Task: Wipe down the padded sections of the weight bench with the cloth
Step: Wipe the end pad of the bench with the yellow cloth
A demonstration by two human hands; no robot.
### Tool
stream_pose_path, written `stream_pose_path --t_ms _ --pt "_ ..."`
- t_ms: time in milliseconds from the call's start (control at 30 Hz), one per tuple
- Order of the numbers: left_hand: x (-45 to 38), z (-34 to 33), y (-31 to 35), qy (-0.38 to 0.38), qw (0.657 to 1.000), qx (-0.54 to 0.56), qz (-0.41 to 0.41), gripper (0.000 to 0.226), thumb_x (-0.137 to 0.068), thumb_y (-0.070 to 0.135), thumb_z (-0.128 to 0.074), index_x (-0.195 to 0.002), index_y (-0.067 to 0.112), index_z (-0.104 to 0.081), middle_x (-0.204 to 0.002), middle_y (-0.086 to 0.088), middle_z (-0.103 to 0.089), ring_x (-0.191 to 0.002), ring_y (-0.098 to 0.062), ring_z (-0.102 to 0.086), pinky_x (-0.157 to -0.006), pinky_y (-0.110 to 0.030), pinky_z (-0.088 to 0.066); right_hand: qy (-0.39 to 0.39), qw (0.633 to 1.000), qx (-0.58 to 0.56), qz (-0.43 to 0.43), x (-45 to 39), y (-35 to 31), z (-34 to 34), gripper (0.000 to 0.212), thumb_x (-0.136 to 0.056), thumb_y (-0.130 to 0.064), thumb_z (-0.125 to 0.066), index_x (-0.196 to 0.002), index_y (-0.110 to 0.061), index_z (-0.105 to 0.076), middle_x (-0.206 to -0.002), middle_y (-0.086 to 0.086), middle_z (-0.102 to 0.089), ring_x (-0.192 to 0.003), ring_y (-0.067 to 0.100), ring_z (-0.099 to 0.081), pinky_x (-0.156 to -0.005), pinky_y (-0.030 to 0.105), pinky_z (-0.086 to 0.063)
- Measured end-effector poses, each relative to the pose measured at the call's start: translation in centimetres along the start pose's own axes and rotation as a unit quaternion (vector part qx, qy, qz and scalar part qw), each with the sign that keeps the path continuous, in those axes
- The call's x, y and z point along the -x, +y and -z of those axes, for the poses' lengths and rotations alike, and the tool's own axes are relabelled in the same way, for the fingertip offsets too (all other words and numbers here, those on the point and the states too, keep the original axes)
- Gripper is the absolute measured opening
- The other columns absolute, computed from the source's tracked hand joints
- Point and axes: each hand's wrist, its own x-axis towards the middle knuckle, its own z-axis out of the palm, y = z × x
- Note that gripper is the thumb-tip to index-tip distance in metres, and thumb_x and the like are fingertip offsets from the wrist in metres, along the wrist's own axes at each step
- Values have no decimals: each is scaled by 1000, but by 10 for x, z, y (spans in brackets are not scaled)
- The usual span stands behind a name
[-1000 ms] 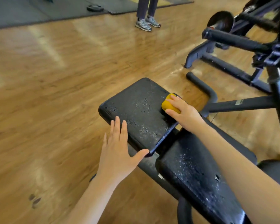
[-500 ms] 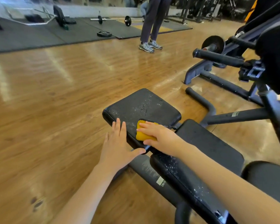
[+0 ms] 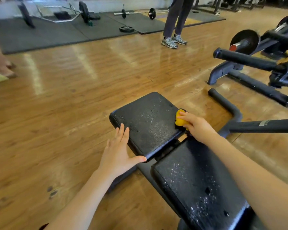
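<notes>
Gym floor, glossy wood, filling the frame, mats and barbells running along the top edge, and the bench's seat pad (image 3: 148, 123) sitting at centre. The right hand (image 3: 196, 126) is now bunching the yellow cloth (image 3: 179, 120) at the pad's right edge, fingers curled over it; half a second ago it was scrubbing the pad's near edge, so the stroke is sweeping back across. White specks are still showing on the seat, so I'd say this pad isn't finished. The left hand (image 3: 118, 155) is staying flat, fingers straight, bracing the pad's near-left corner. The back pad (image 3: 198, 185), lower right, is looking speckled and untouched. No containers in sight.
</notes>
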Motion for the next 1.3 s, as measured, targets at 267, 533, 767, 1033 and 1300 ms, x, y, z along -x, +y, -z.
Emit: stream_pose_path --t_ms 267,533,767,1033,1300 --pt "3 13 13 -16 997 -67 17 114 -69 73 -55 -148 18 8 -153 2 21 -141 -12 17 -115 -41 -2 -193 952 174 159 22 -101 -49 48 -95 -9 -43 -142 -10 -32 -154 7 -21 -143 26 -14 -115 37 -18" --pt "-6 16 7 -28 992 -118 -27 116 -70 77 -47 -145 13 15 -142 -3 34 -139 -19 23 -114 -38 4 -116 977 32 175 13 -64 -48 46 -93 -8 -49 -137 -18 -43 -151 -4 -28 -141 6 -15 -113 18 -10" --pt "-10 10 3 -28 995 -96 -13 121 -68 77 -50 -144 12 19 -143 -4 36 -139 -18 23 -115 -39 3 42 999 -22 -27 -29 -30 -23 37 -90 -5 -54 -127 -9 -54 -147 6 -38 -139 19 -30 -101 5 -12" --pt "-3 8 1 -40 998 -37 16 126 -66 80 -48 -142 10 23 -149 -9 32 -141 -21 19 -117 -38 -5 -41 993 79 74 22 -113 -80 50 -94 -17 -48 -141 -19 -33 -154 -3 -23 -144 16 -14 -115 28 -13" --pt "-7 7 2 -26 999 -23 10 128 -65 76 -55 -144 8 19 -150 -10 28 -141 -22 17 -116 -38 -6 -64 976 75 194 23 -95 -72 44 -90 -9 -52 -132 -20 -49 -145 -8 -39 -137 6 -26 -112 22 -22"
